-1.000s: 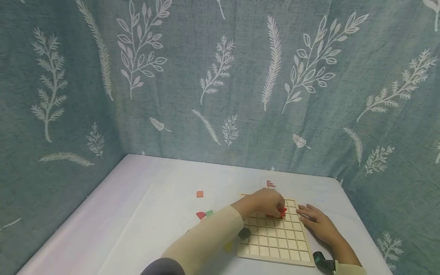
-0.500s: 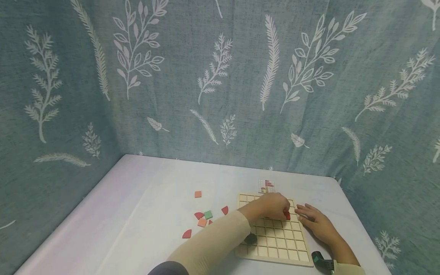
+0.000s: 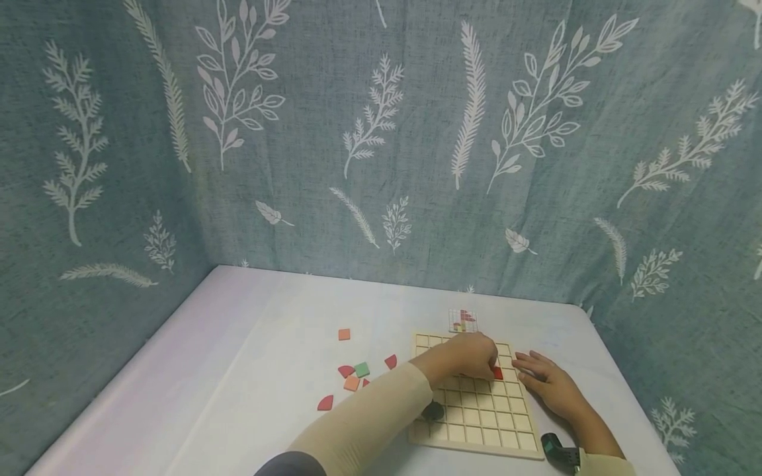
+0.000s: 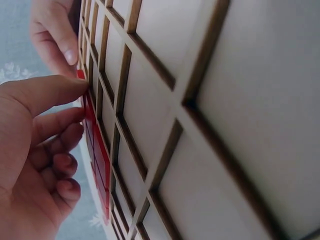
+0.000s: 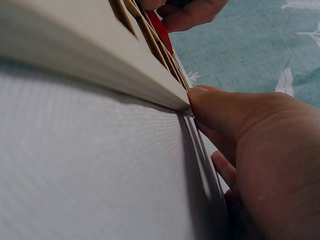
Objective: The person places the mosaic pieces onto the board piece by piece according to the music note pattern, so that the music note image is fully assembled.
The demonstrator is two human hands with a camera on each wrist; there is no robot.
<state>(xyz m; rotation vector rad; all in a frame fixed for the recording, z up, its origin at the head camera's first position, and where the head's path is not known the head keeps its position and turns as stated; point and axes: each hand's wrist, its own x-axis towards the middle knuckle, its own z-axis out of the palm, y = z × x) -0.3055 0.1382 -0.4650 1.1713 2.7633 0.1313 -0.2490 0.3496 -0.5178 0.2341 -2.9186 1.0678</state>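
- The left hand [image 3: 472, 356] reached across the board [image 3: 476, 447], thumb and forefinger bent, their tips at a red tile [image 3: 498, 373]; whether they pinched it I could not tell.
- That tile lay on the board's far right part.
- The right hand [image 3: 550, 385] was beside the board's right edge, fingers extended, thumb touching the edge.
- Beyond the far edge lay a printed card [image 3: 463, 320].
- Loose tiles [image 3: 362, 369], red, orange and green, lay left on the surface [image 3: 238, 370].
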